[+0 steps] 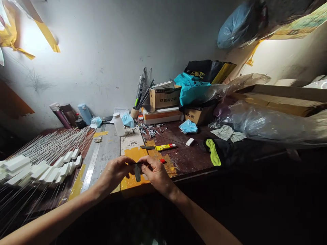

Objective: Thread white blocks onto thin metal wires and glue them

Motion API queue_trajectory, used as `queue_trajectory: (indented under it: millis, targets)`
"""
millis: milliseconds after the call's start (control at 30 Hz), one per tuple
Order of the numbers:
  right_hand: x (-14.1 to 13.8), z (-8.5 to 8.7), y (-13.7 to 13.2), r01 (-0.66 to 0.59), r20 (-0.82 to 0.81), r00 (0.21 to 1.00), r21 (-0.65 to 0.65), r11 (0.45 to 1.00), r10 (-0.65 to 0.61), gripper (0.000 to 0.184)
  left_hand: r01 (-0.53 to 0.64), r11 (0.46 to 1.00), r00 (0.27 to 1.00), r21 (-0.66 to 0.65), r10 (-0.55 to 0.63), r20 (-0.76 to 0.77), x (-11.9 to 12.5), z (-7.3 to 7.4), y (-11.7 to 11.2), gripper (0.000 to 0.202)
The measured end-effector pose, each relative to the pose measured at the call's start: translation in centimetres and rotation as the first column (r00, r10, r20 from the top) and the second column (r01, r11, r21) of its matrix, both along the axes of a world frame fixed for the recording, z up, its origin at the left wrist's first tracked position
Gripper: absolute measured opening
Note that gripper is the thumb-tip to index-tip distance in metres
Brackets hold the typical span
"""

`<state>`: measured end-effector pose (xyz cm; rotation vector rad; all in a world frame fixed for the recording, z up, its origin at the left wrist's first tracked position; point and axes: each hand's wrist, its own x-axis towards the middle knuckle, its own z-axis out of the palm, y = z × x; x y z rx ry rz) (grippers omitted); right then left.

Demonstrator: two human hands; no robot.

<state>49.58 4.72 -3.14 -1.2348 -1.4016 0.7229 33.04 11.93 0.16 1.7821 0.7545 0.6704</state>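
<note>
My left hand point(116, 172) and my right hand point(156, 174) meet over the near edge of the workbench point(184, 158). Both are pinched on a small dark grey piece point(137, 172) that hangs between the fingertips. A thin dark rod with a red tip point(162, 161) runs across by my right fingers. Beneath the hands lies a yellow-orange patch point(133, 154) on the bench. A yellow glue tube point(165, 147) rests just beyond it.
White thin rods with white rectangular blocks point(43, 166) fan out at left beside a steel ruler point(92, 161). A white bottle point(119, 124), flasks point(66, 115), cardboard boxes point(163, 98), blue masks point(188, 126), plastic bags point(268, 120) and a dark cloth point(224, 151) crowd the back and right.
</note>
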Motion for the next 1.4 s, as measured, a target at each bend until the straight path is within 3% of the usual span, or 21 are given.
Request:
queue_trajectory:
  millis: [100, 233, 433, 600, 733, 833, 900, 1000, 1100, 1300, 1400]
  targets:
    - [-0.3, 0.5, -0.3, -0.019, 0.031, 0.999, 0.018, 1.0, 0.019, 0.011, -0.014, 1.0, 1.0, -0.014, 0.014, 0.021, -0.1, -0.2, 0.1, 0.019]
    - [-0.4, 0.6, 0.0, 0.075, 0.103, 0.991, 0.088, 0.993, -0.084, 0.012, -0.07, 0.996, 0.995, 0.052, 0.065, 0.077, 0.2, -0.8, 0.1, 0.017]
    - [0.0, 0.0, 0.3, 0.042, -0.014, 0.999, 0.037, 0.998, -0.042, 0.013, -0.014, 0.994, 0.995, -0.109, 0.025, 0.096, 0.4, -1.1, -0.1, 0.024]
    - [0.1, 0.3, 0.1, 0.006, 0.008, 1.0, -0.022, 1.0, -0.006, 0.013, -0.015, 0.992, 0.989, -0.129, 0.034, 0.145, 0.3, -1.1, 0.1, 0.022]
    - [-0.1, 0.4, 0.2, 0.035, 0.077, 0.996, 0.011, 0.999, -0.036, 0.008, -0.018, 1.0, 0.997, -0.007, 0.018, 0.077, 0.4, -1.4, 0.2, 0.017]
    - [-0.3, 0.4, 0.4, 0.102, 0.116, 0.987, 0.068, 0.992, -0.109, 0.009, -0.111, 0.971, 0.992, 0.212, 0.12, -0.03, 0.6, -1.6, 0.1, 0.013]
    - [-0.3, 0.3, 0.5, 0.119, 0.1, 0.987, 0.074, 0.99, -0.126, 0.011, -0.142, 0.952, 0.987, 0.27, 0.156, -0.031, 0.7, -1.8, 0.1, 0.013]
    - [-0.1, -0.2, 0.6, 0.093, 0.012, 0.996, 0.014, 0.996, -0.093, 0.011, -0.078, 0.994, 0.996, 0.083, 0.074, 0.043, 0.7, -2.2, 0.3, 0.02]
    - [0.3, -0.7, 0.6, 0.057, -0.06, 0.996, -0.043, 0.997, -0.06, 0.013, 0.006, 0.997, 0.998, -0.079, -0.001, 0.065, 0.6, -2.5, 0.5, 0.026]
    - [0.7, -1.0, 0.3, -0.034, -0.049, 0.998, -0.059, 0.998, 0.031, 0.016, 0.009, 0.994, 0.994, -0.105, 0.003, 0.109, 0.5, -2.3, 0.7, 0.023]
    - [0.7, -0.7, 0.1, 0.02, 0.044, 0.999, -0.043, 0.999, -0.018, 0.015, 0.005, 0.999, 0.995, -0.035, -0.001, 0.095, 0.5, -2.4, 0.6, 0.019]
